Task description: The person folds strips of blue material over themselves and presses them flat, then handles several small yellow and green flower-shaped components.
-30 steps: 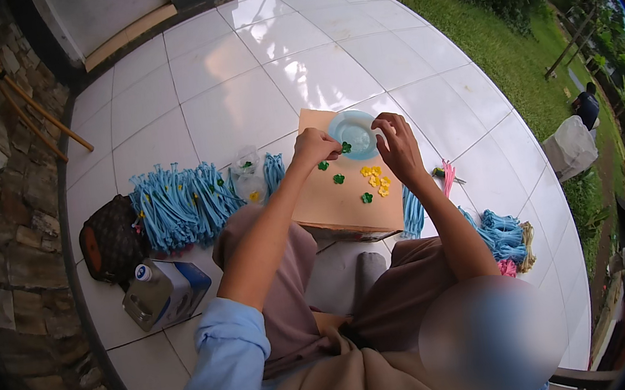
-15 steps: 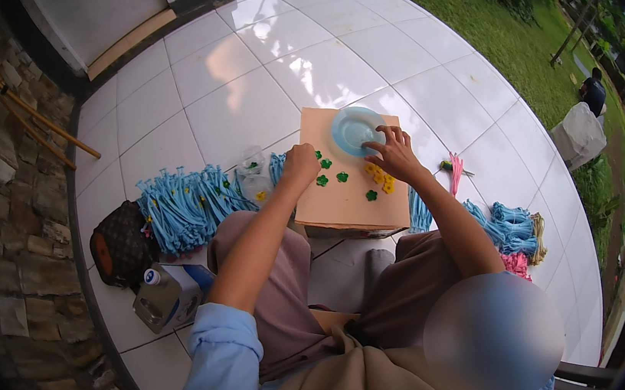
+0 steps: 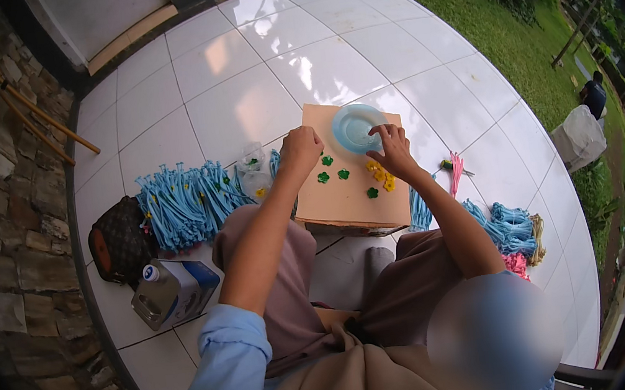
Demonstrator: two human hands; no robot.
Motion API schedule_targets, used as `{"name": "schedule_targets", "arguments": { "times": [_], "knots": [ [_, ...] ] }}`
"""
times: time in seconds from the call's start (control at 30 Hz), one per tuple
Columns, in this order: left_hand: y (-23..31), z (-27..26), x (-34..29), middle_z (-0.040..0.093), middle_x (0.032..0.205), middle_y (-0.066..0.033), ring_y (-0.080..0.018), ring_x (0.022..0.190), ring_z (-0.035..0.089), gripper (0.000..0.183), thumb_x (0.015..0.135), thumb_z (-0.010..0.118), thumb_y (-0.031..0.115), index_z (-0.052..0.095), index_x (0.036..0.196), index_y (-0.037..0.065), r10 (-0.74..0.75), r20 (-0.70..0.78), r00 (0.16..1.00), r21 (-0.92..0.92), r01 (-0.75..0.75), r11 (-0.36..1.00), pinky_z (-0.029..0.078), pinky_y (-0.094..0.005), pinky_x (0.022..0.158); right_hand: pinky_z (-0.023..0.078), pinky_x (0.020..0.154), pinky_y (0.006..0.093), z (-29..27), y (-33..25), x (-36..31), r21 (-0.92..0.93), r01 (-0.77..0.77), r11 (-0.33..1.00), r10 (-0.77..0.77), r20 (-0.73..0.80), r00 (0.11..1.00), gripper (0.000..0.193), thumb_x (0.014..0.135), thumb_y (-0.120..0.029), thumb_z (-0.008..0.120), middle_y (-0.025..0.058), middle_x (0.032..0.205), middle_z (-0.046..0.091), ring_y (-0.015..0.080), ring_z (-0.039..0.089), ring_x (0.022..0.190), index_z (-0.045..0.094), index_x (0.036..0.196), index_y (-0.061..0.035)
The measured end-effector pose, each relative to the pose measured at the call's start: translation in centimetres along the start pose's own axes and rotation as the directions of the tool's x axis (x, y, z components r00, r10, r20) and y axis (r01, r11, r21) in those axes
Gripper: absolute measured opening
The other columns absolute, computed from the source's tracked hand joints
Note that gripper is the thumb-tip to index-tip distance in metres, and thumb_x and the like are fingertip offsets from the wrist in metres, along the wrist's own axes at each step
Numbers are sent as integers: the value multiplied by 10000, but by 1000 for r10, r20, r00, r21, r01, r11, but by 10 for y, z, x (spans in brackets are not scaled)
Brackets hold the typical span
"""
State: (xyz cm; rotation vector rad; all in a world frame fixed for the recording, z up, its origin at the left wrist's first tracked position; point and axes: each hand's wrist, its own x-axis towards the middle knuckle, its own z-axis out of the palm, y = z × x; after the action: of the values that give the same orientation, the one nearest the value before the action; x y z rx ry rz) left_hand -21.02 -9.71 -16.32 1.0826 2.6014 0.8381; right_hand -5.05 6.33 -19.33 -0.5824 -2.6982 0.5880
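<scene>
A cardboard box (image 3: 361,212) stands in front of me, its flat top used as a work surface. Over its far left edge, my left hand (image 3: 301,150) is closed with the fingers curled in; whatever it holds is hidden. Several green flower-shaped pieces (image 3: 344,174) lie just right of it. My right hand (image 3: 396,156) is at the right rim of a light blue translucent dish (image 3: 357,144), fingers bent and thumb apart from them, with nothing visible between. Below that hand lie yellow flower-shaped pieces (image 3: 379,174), partly bunched together.
Bundles of light blue stems (image 3: 186,205) lie left of the box, beside clear plastic cups (image 3: 253,171). A brown bag (image 3: 121,240) and a jerrycan (image 3: 173,292) stand further left. Pink stems (image 3: 455,171) and blue bundles (image 3: 513,226) lie right.
My left hand has shifted slightly away from me, toward the box's far left corner. My right hand has drawn back a little toward the dish's near right rim.
</scene>
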Motion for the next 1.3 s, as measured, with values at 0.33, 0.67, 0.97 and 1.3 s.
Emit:
{"name": "schedule_targets", "arguments": {
  "times": [0.33, 0.67, 0.97, 1.3],
  "knots": [
    [45, 70, -37, 624, 822, -138, -285, 804, 608, 150, 672, 685, 142, 622, 740, 24, 424, 312, 851, -160, -392, 906, 480, -360, 716, 406, 838, 428, -31, 15, -1, -35, 124, 992, -129, -235, 964, 320, 748, -93, 629, 141, 1083, 465, 340, 434, 1001, 511, 1043, -133],
    [59, 55, -26, 649, 794, -135, -180, 722, 654, 127, 712, 676, 54, 627, 781, -41, 151, 325, 934, -454, 14, 891, 522, -267, 637, 403, 842, 380, -64, -9, -18, 17, 312, 950, -305, -176, 936, 211, 734, -72, 650, 51, 1002, 523, 266, 461, 989, 598, 932, -118],
    [65, 15, -15, 628, 872, -99, -164, 785, 636, 169, 806, 612, 62, 609, 926, -56, -12, 218, 976, -890, 204, 408, 535, -228, 736, 391, 855, 378, -77, -51, -16, -290, 496, 818, -570, -304, 763, 229, 666, -107, 689, 30, 1016, 539, 229, 497, 988, 649, 891, -111],
    [65, 8, -13, 620, 889, -119, -182, 798, 634, 155, 835, 576, 64, 579, 928, -60, 4, 217, 976, -940, 208, 269, 536, -243, 763, 369, 870, 388, -73, -56, -11, -361, 429, 828, -548, -358, 756, 193, 702, -153, 673, 28, 1039, 524, 217, 493, 988, 657, 889, -105]
  ]
}}
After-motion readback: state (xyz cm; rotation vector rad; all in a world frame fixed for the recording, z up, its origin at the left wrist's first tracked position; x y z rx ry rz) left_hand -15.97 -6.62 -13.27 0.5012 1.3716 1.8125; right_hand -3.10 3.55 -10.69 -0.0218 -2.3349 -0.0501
